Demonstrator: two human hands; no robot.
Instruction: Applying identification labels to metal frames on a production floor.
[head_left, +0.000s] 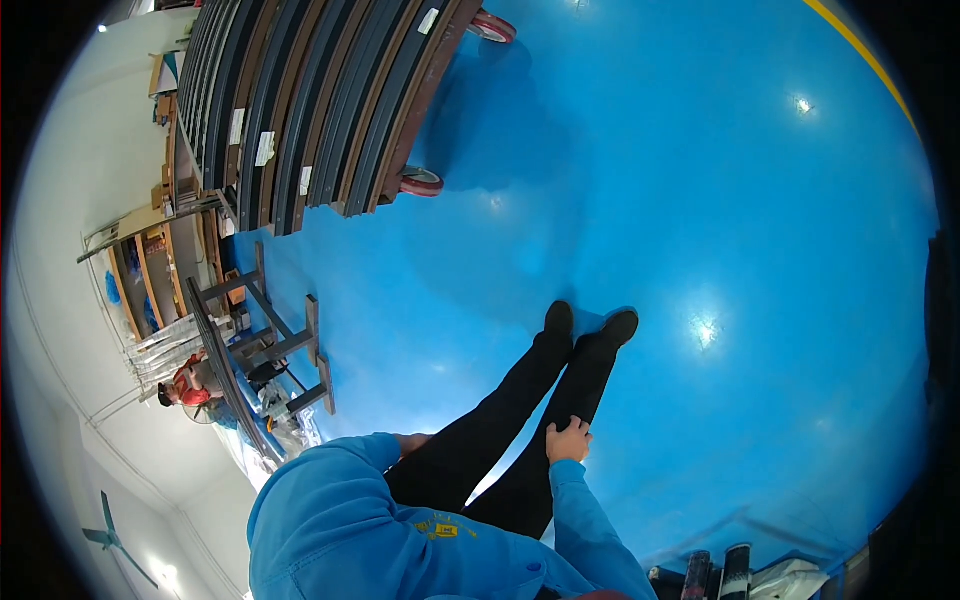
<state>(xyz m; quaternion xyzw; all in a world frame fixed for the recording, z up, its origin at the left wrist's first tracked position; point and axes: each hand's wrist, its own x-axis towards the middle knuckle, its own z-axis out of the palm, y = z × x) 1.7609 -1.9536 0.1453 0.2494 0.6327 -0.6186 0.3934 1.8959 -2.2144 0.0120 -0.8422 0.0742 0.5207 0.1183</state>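
Observation:
My right hand (569,440) rests on the front of my right thigh, fingers apart and slightly bent against the black trousers (582,385). I see nothing held in it. At my left hip my left hand (411,443) lies against the other trouser leg; its fingers are mostly hidden, so I cannot make out their shape. Both arms wear blue sleeves. My dark shoes (590,322) stand close together on the blue floor (690,220).
Ahead to the left, a stack of long dark panels (320,100) sits on a cart with red wheels (421,182). A dark metal-framed table (215,340) stands at left, with a person in red (190,382) beyond it. Shelves (150,270) line the wall. Dark rolls (735,572) lie at lower right.

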